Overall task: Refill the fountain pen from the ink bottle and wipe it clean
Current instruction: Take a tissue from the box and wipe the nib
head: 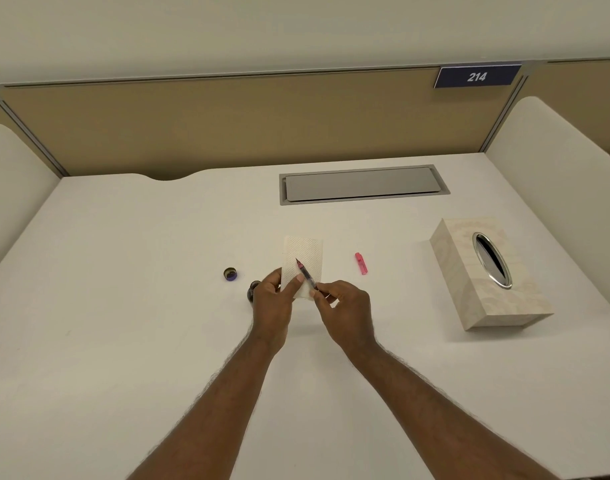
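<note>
A folded white tissue point(305, 256) stands up from my left hand point(272, 303), which pinches its lower edge between thumb and fingers. My right hand point(345, 308) pinches the back end of the slim dark fountain pen point(306, 275); its nib points up and left and lies against the tissue. The dark ink bottle point(253, 289) stands on the desk just left of my left hand, partly hidden by it. Its purple cap point(230, 273) lies farther left. The pink pen cap point(361, 263) lies to the right of the tissue.
A beige tissue box point(469, 289) with an oval metal-rimmed slot sits at the right. A grey cable hatch point(364, 184) is set into the white desk point(123, 271) farther back. Partition walls close off the back and both sides.
</note>
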`<action>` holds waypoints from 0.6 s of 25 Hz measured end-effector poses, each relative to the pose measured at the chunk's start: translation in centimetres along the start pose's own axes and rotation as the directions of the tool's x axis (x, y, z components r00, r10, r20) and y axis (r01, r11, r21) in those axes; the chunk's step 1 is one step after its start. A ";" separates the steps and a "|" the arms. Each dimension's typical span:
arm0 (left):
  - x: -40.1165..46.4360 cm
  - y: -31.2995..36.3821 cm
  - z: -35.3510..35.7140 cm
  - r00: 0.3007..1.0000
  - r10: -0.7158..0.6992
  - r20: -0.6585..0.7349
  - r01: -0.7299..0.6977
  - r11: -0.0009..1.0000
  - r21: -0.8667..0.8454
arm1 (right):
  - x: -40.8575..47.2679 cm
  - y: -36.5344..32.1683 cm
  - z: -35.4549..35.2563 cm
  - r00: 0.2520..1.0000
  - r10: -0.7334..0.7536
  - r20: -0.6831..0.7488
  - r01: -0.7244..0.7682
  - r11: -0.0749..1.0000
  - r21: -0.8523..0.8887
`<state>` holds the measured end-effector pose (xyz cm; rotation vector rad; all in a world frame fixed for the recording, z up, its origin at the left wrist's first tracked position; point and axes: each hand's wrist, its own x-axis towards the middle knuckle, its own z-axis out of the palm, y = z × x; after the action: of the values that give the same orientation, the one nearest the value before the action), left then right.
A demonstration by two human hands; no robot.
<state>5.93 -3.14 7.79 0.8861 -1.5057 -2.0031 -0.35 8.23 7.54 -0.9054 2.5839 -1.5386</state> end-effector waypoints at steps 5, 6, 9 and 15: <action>-0.3 0.3 0.4 0.998 0.005 0.056 -0.001 0.997 -0.074 | 0.0 0.3 0.0 1.000 -0.017 -0.002 0.017 1.000 -0.002; -0.3 0.4 0.5 0.998 0.004 0.063 0.001 0.996 -0.087 | 0.0 0.3 -0.1 1.000 -0.024 -0.002 0.024 1.000 -0.006; -0.6 0.9 0.7 0.994 -0.087 0.063 0.101 0.959 -0.267 | 0.1 0.3 -0.3 0.999 -0.033 0.000 0.033 0.999 0.003; -0.6 0.6 0.0 0.984 0.003 0.177 0.029 0.984 -0.174 | 0.0 0.0 -0.7 0.999 -0.031 0.041 0.029 0.998 0.058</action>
<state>6.35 -2.91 8.45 0.6626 -1.3890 -2.2348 -0.57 8.78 7.94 -0.9649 2.4953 -1.5750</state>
